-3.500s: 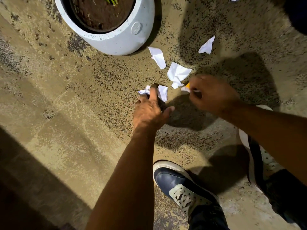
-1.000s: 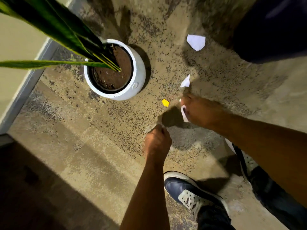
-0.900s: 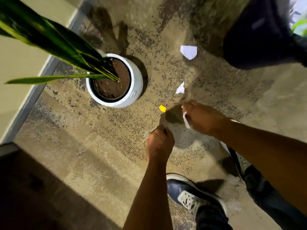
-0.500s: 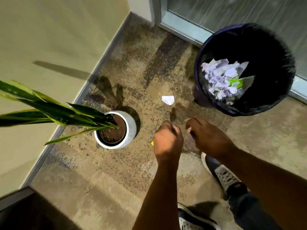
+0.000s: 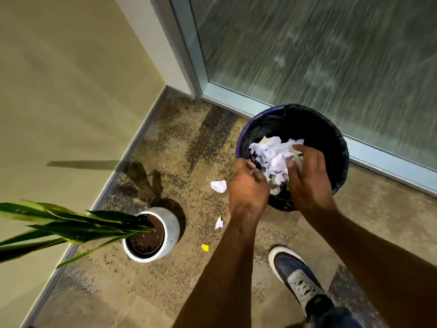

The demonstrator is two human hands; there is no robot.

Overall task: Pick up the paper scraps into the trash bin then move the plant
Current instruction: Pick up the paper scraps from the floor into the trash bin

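Note:
A black-lined trash bin (image 5: 335,140) with a purple rim stands by the glass door, and crumpled paper scraps (image 5: 272,155) are piled inside it. Both hands are over its near side. My left hand (image 5: 248,185) hangs above the rim with its fingers bent downward, hiding whatever is under them. My right hand (image 5: 309,178) is further in and curls round white scraps with a yellow bit. On the floor lie a white scrap (image 5: 218,186), a smaller white scrap (image 5: 219,222) and a yellow scrap (image 5: 204,247). The plant (image 5: 61,227) grows from a white pot (image 5: 170,229) at the left.
A beige wall with a grey skirting (image 5: 118,171) runs along the left, close behind the pot. The frosted glass door (image 5: 331,55) and its metal frame stand behind the bin. My shoe (image 5: 295,278) is on the speckled floor, below the bin.
I have stood up and turned from the floor scraps to the bin. Both hands have moved up and forward over it. The left fist has loosened.

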